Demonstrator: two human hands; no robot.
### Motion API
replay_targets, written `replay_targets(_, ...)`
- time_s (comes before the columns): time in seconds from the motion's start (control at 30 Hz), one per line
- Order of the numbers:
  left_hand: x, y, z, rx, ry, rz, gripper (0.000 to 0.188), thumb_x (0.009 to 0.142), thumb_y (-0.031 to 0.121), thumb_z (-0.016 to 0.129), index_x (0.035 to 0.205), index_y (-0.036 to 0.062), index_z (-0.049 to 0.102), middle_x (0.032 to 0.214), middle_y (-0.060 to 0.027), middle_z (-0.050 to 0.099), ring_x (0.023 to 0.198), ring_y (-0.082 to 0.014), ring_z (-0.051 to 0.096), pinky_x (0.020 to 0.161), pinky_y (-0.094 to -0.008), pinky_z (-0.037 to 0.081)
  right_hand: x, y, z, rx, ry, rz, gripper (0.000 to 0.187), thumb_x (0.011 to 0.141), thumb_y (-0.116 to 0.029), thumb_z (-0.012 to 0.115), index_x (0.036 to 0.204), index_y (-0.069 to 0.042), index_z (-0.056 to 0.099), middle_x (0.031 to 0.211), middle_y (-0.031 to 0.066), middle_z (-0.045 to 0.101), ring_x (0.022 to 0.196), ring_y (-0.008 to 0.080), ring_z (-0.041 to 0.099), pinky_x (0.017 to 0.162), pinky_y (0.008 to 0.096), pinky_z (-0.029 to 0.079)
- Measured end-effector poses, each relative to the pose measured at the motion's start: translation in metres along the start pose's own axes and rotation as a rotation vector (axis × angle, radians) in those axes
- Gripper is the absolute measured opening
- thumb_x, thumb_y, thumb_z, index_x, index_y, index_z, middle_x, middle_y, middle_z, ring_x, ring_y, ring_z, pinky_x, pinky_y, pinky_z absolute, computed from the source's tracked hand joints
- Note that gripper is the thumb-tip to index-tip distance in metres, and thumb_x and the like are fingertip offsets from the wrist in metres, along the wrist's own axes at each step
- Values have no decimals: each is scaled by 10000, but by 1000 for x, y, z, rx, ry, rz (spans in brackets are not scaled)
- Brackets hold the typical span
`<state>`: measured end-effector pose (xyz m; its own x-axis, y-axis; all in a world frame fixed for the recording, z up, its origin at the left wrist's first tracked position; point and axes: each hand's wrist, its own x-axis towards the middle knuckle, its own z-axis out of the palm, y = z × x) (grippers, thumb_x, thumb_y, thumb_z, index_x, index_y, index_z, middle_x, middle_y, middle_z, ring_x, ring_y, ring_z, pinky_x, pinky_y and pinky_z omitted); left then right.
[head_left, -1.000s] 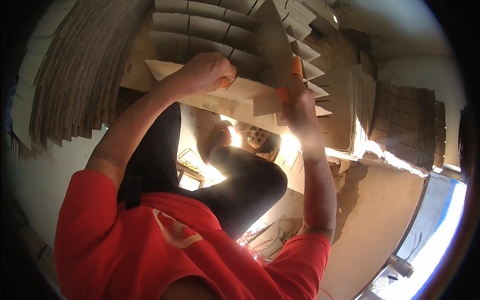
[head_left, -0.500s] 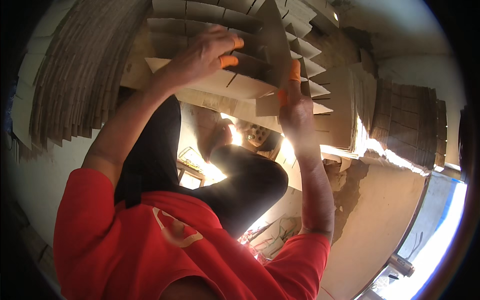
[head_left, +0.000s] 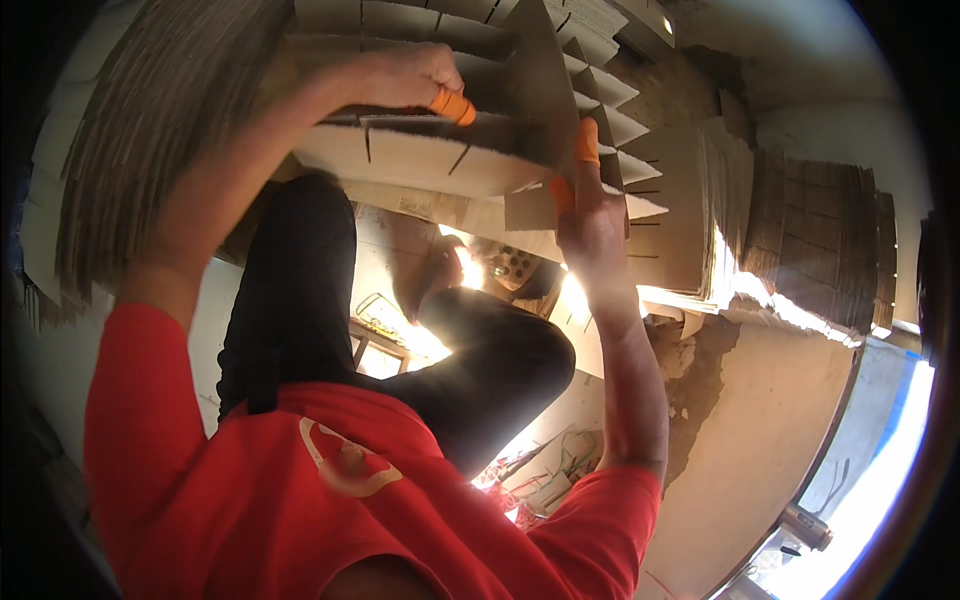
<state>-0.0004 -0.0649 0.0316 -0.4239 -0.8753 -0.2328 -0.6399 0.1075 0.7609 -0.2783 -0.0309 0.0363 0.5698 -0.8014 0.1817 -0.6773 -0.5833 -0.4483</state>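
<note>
A grid of slotted cardboard dividers point(head_left: 430, 160) stands in front of me, several long strips crossed by an upright strip point(head_left: 545, 85) on the right. My right hand point(head_left: 592, 220) grips the lower end of that crossing strip between thumb and forefinger, both in orange finger covers. Over the long strips is my left hand point(head_left: 415, 78), its fingers curled and two orange-covered tips close together. What those fingers hold, if anything, is hidden by the hand.
Tall stacks of cardboard strips point(head_left: 150, 130) line the left. More stacked cardboard point(head_left: 810, 240) lies at the right, beside slotted sheets point(head_left: 690, 210). My bent legs point(head_left: 290, 290) are below the work surface. A metal cylinder point(head_left: 805, 527) is at the lower right.
My left hand has shifted slightly left, its fingers drawing together, and its elbow has swung outward. The near strips have moved a little. My right hand stays on the crossing strip.
</note>
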Motion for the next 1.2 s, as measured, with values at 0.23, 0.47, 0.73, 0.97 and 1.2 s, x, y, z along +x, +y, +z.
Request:
replay_targets(0.23, 52, -37, 20, -452, -292, -247, 285, 821, 148, 605, 1044, -29, 617, 919, -96, 632, 825, -162, 621, 675, -292, 517, -14, 6, 12, 6, 108, -40, 678, 861, 36, 571, 1446, -47, 238, 646, 117, 492, 473, 195, 420, 479, 200, 367)
replay_targets(0.47, 83, -64, 85, -1130, -303, -284, 382, 844, 248, 629, 1144, 15, 588, 1094, -87, 625, 977, -169, 581, 877, -321, 443, -20, 4, 14, 99, 129, -71, 678, 856, 40, 578, 1445, -61, 258, 710, 140, 556, 516, 214, 473, 513, 224, 406)
replay_targets(0.73, 72, -51, 119, -1056, 237, -169, 280, 796, 210, 701, 1000, 24, 655, 853, -64, 638, 801, -132, 592, 666, -278, 476, -25, 5, 9, 189, 71, -8, 713, 850, 35, 593, 1460, -100, 248, 842, 193, 643, 487, 227, 506, 509, 275, 468)
replay_targets(0.97, 86, -55, 115, -434, 317, -191, 353, 783, 223, 712, 1049, 1, 643, 957, -124, 650, 860, -191, 602, 749, -335, 496, -27, 15, 16, 21, 48, -2, 704, 868, -4, 584, 1466, -121, 231, 687, 164, 598, 455, 242, 512, 468, 339, 447)
replay_targets(1.2, 93, -104, 68, 89, -68, -69, 265, 891, 173, 543, 1067, -5, 630, 1039, -145, 647, 933, -230, 602, 809, -392, 486, -10, -1, 12, -83, 23, -4, 738, 829, -4, 582, 1461, -92, 212, 599, 187, 553, 470, 297, 543, 475, 406, 448)
